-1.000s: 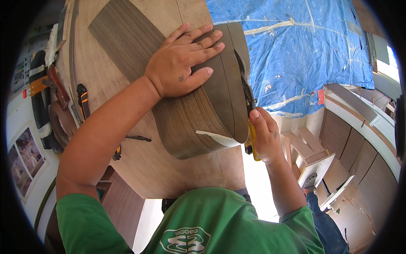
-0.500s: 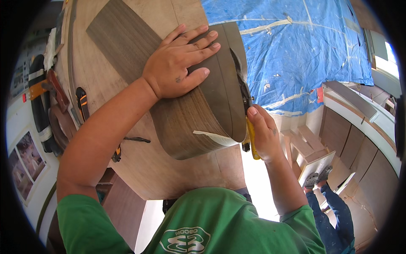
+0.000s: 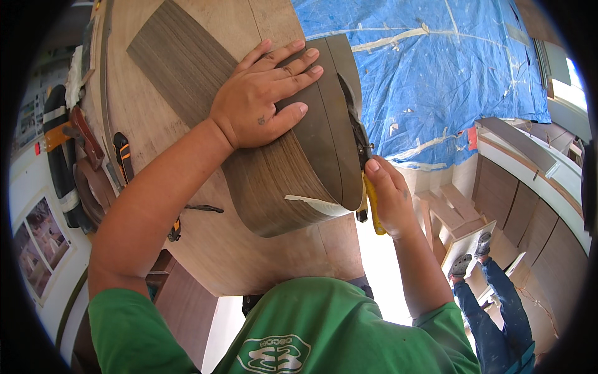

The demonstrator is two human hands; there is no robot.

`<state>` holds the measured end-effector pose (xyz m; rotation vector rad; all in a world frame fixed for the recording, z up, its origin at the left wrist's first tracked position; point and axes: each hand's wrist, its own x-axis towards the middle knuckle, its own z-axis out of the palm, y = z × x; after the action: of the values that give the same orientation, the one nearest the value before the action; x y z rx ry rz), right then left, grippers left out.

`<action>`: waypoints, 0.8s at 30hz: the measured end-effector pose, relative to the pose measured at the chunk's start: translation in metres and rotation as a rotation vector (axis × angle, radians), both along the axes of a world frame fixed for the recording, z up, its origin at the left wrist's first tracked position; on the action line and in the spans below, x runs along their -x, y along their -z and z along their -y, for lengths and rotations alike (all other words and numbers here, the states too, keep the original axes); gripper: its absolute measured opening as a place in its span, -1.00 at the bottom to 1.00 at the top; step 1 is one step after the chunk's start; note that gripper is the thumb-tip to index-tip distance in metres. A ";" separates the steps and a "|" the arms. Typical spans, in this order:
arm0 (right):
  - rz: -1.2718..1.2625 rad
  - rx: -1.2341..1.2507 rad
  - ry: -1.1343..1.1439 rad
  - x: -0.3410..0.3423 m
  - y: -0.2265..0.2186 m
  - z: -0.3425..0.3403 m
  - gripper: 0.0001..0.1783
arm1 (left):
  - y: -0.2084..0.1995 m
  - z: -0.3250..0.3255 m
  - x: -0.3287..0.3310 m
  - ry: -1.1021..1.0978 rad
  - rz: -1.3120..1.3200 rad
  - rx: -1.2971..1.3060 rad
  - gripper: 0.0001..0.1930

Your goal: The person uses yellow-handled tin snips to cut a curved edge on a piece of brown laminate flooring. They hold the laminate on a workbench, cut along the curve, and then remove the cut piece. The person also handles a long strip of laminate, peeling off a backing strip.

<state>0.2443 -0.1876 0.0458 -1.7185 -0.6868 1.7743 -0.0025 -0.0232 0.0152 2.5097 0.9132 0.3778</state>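
Observation:
A long wood-grain laminate strip (image 3: 271, 187) lies bent over on itself, with its plain grey-brown back (image 3: 321, 124) facing up on the folded part. My left hand (image 3: 258, 103) presses flat on the fold, fingers stretched out and slightly apart. At the strip's right end, my right hand (image 3: 391, 199) grips a pair of tin snips (image 3: 363, 146) with yellow handles. Their dark blades sit at a slit in the end, where a narrow edge piece stands away from the sheet. A thin pale sliver (image 3: 317, 202) hangs at the near edge of the bend.
The strip rests on a plywood worktop (image 3: 299, 252). A utility knife (image 3: 123, 156) and a dark slim tool (image 3: 204, 207) lie left of my forearm. Blue sheeting (image 3: 430, 75) covers the far right. Another person's legs (image 3: 498, 299) show at lower right, near wooden pieces (image 3: 451, 212).
My hands and the snips stay almost in place, with the left hand shifted very slightly. At lower right, the other person's legs and feet have moved.

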 end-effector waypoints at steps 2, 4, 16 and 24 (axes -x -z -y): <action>0.005 0.016 -0.011 -0.001 -0.002 0.001 -0.49 | -0.001 0.000 0.001 0.004 -0.003 0.008 -0.43; 0.038 0.029 -0.030 0.000 -0.006 0.002 -0.48 | 0.000 0.000 0.001 0.003 0.000 0.009 -0.44; 0.026 -0.004 -0.036 -0.008 0.011 0.028 -0.54 | -0.001 0.001 -0.001 -0.024 -0.008 0.006 -0.48; 0.070 -0.096 -0.032 -0.001 0.009 0.016 -0.57 | 0.000 0.000 0.000 -0.009 0.015 0.045 -0.43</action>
<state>0.2454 -0.2040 0.0367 -1.7203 -0.8202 1.6806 -0.0026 -0.0231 0.0153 2.4591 0.9177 0.3748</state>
